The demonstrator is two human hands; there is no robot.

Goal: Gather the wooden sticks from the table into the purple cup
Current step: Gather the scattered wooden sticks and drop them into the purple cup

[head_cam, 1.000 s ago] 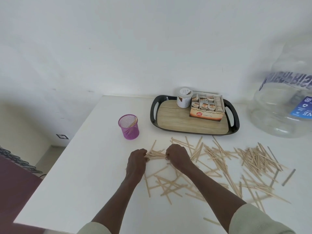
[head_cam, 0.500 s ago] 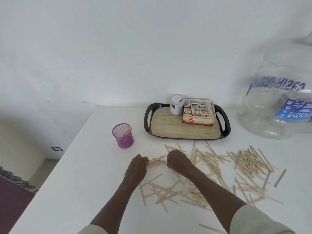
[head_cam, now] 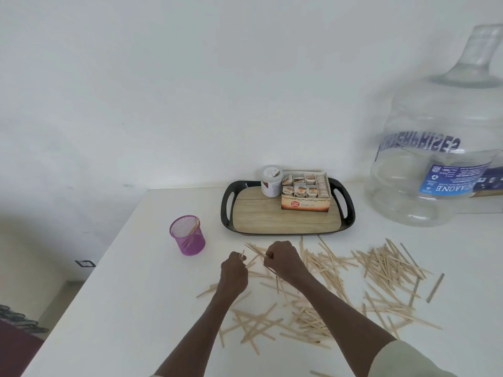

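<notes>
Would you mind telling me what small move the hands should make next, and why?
Probably carry the gathered sticks to the purple cup. The left hand and right hand each already grip a few sticks, the cup stands just left of them holding only a few, and many loose sticks remain on the table.

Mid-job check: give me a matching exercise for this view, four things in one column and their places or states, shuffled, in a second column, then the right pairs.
Things:
1. purple cup
2. tea bag box
3. water jug
4. right hand

Places or states:
A. on the black tray, beside the white jar
B. far right of the table, clear and large
C. left of the tray, a few wooden sticks inside
D. curled round sticks, next to the left hand

Pairs: 1-C, 2-A, 3-B, 4-D
</notes>
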